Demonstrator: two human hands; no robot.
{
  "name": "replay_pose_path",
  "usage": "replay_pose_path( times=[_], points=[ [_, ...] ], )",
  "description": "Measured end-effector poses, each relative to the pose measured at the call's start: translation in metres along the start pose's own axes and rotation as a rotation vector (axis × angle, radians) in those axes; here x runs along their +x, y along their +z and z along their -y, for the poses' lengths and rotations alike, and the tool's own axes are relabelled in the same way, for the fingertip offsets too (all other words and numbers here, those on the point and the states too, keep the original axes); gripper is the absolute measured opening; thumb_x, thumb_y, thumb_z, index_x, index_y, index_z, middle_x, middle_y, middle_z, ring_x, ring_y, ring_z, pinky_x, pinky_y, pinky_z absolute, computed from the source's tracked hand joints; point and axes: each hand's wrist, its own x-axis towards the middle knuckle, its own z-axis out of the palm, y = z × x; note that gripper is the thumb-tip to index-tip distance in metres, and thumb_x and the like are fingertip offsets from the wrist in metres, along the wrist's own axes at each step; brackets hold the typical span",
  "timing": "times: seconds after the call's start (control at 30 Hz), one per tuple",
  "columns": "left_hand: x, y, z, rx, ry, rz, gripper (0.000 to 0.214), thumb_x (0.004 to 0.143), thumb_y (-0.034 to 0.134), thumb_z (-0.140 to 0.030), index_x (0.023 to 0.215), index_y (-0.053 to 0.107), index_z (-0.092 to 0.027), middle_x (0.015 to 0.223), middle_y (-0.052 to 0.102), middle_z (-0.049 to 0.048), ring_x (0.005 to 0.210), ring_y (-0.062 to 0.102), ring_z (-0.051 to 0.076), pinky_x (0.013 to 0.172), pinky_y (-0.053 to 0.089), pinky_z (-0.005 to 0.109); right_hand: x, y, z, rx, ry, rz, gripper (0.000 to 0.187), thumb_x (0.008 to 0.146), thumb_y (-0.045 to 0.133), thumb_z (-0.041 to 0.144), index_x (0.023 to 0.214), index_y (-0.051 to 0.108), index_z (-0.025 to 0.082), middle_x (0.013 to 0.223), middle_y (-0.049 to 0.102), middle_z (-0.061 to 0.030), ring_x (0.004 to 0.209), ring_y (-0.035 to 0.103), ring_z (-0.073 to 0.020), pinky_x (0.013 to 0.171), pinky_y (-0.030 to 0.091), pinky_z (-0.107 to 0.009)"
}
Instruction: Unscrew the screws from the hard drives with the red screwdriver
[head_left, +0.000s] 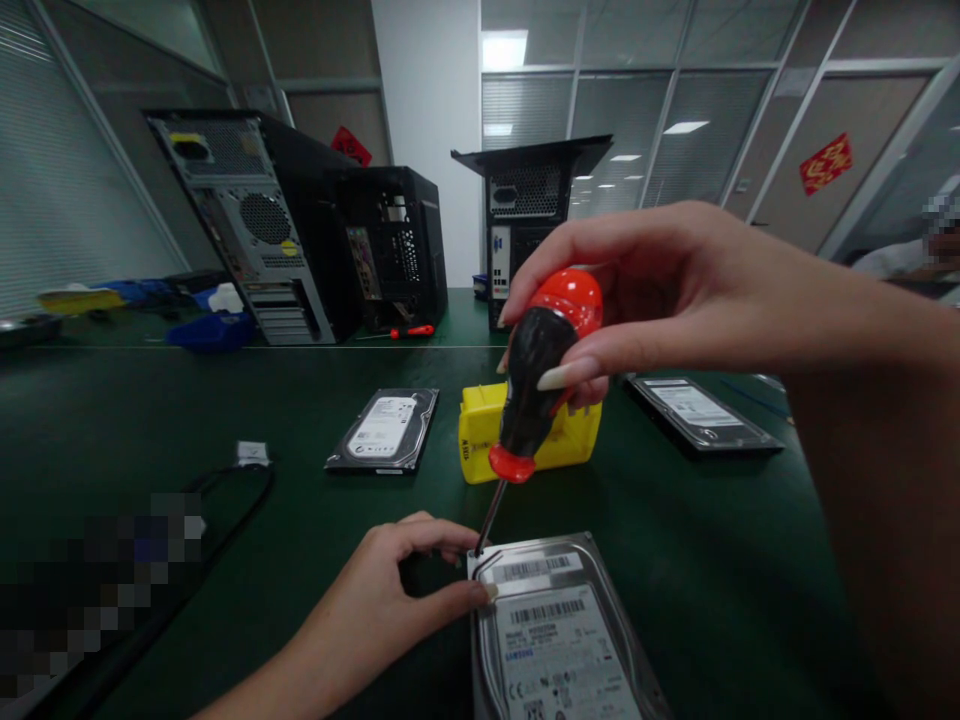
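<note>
My right hand (660, 290) is closed around the black and red handle of a screwdriver (536, 385), held nearly upright. Its tip rests on the near-left corner of a silver hard drive (562, 640) lying label-up at the table's near edge. My left hand (382, 600) pinches that same corner of the drive, thumb and forefinger on its left side next to the tip.
Behind the screwdriver sits a yellow box (472, 440). Two more hard drives lie on the green table, one (386, 430) at centre and one (701, 412) at right. Three open computer cases (255, 225) stand at the back, with a second screwdriver (409, 331) and a black cable (240, 490).
</note>
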Motion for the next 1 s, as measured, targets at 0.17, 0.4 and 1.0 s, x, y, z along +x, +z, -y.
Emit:
replay_pose_path(
  times=[0.17,0.4,1.0],
  points=[
    [-0.0016,-0.0005,-0.0004,0.006,0.003,-0.007,0.033,0.074,0.067,-0.046,0.1,0.069,-0.025,0.096,0.066,0.0027,0.093,0.059,0.022,0.084,0.043,0.034,0.0008,0.0002,0.0017,-0.011,0.01,0.017,0.026,0.079,0.066,0.03,0.104,0.062,0.026,0.102,0.064,0.0057,0.091,0.067,-0.0133,0.074,0.06,-0.019],
    [-0.0016,0.0003,-0.001,0.016,-0.008,-0.017,0.035,0.073,0.069,-0.047,0.1,0.07,-0.025,0.095,0.066,0.0026,0.092,0.059,0.022,0.083,0.044,0.034,0.0,-0.001,0.0022,-0.015,0.0,0.013,0.024,0.079,0.066,0.03,0.103,0.062,0.026,0.106,0.064,0.0072,0.094,0.066,-0.015,0.075,0.06,-0.023],
    [0.0025,-0.0037,0.0024,-0.035,0.042,0.011,0.027,0.08,0.063,-0.04,0.1,0.071,-0.024,0.092,0.068,0.0019,0.09,0.062,0.02,0.082,0.046,0.03,-0.0012,-0.0014,0.0016,0.006,0.004,0.015,0.023,0.081,0.064,0.026,0.104,0.06,0.026,0.099,0.066,0.0037,0.075,0.067,-0.0107,0.064,0.06,-0.017]
  ],
)
